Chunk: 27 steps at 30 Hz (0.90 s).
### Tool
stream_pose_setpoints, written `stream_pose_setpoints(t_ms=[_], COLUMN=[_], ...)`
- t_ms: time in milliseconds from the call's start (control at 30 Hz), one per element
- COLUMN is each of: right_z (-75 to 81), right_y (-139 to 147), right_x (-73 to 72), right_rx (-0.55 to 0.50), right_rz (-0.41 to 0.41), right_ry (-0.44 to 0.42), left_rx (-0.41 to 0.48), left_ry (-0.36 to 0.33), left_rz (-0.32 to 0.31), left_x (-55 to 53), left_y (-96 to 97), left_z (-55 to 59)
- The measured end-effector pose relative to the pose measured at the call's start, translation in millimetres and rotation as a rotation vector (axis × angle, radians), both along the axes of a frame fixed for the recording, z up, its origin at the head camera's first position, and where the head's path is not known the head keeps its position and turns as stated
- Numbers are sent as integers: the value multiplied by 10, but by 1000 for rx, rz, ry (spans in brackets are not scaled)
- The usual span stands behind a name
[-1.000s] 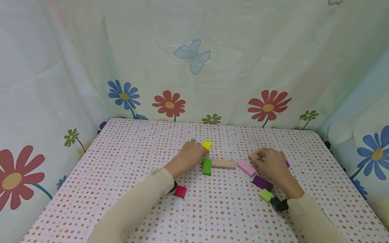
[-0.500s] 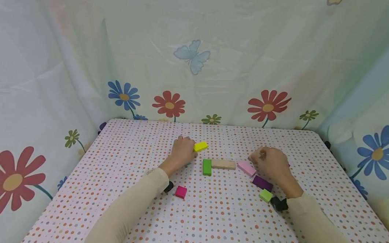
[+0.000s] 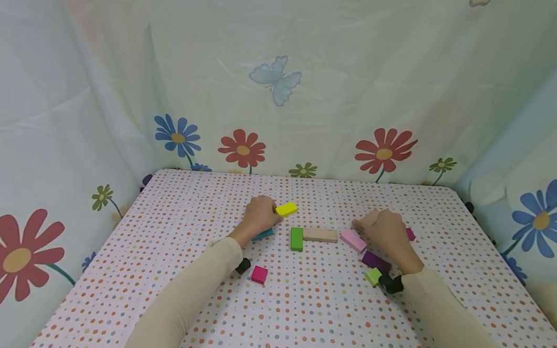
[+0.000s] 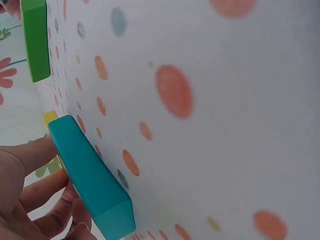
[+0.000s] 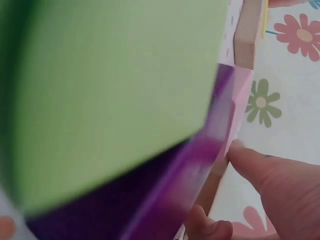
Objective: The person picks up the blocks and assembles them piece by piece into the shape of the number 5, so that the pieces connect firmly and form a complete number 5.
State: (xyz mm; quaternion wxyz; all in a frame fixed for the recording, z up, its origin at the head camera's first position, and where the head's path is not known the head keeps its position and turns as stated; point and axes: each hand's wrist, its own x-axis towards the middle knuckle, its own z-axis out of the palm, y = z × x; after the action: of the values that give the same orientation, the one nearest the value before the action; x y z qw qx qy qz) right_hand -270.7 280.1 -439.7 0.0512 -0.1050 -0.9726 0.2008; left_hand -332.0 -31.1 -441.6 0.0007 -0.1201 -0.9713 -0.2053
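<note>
My left hand (image 3: pixel 259 215) pinches a yellow block (image 3: pixel 286 209) at its left end, toward the far side of the table. Just below that hand, a teal block (image 3: pixel 263 234) lies partly covered; it is large in the left wrist view, in front of the fingers (image 4: pixel 37 192). My right hand (image 3: pixel 386 232) holds a plain wooden block (image 5: pixel 213 184) between thumb and fingers, mostly hidden from the head view. Close to it lie a pink block (image 3: pixel 352 240), a purple block (image 3: pixel 376 262) and a lime green block (image 3: pixel 373 276), which the wrist camera touches or nearly touches.
Between the hands, a green block (image 3: pixel 296 239) stands against a long plain wooden block (image 3: pixel 320 235). A red-pink block (image 3: pixel 259 274) lies nearer the front. A magenta block (image 3: pixel 410 234) shows beyond the right hand. Printed curtains surround the dotted table (image 3: pixel 318 323).
My left hand has moved left with the yellow block, turning it and uncovering the teal block. My right hand has shifted slightly left, and the lime green block has slid left too.
</note>
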Motion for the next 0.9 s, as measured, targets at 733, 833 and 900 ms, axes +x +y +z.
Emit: stream_pose_setpoints(t_ms=[733,833,900], right_z=[66,99,110], right_y=[63,62,81], right_x=[-54,6,43], right_rx=[15,-13,-26], right_rz=[-110,-107,-83], right_ry=[-130,-81,-38], left_rx=[174,186,198], left_ry=[-28,-24,-23], left_rz=[25,23,20], left_x=[41,58,69], left_y=[-133,-154,-164], left_z=[-46,-39,-33])
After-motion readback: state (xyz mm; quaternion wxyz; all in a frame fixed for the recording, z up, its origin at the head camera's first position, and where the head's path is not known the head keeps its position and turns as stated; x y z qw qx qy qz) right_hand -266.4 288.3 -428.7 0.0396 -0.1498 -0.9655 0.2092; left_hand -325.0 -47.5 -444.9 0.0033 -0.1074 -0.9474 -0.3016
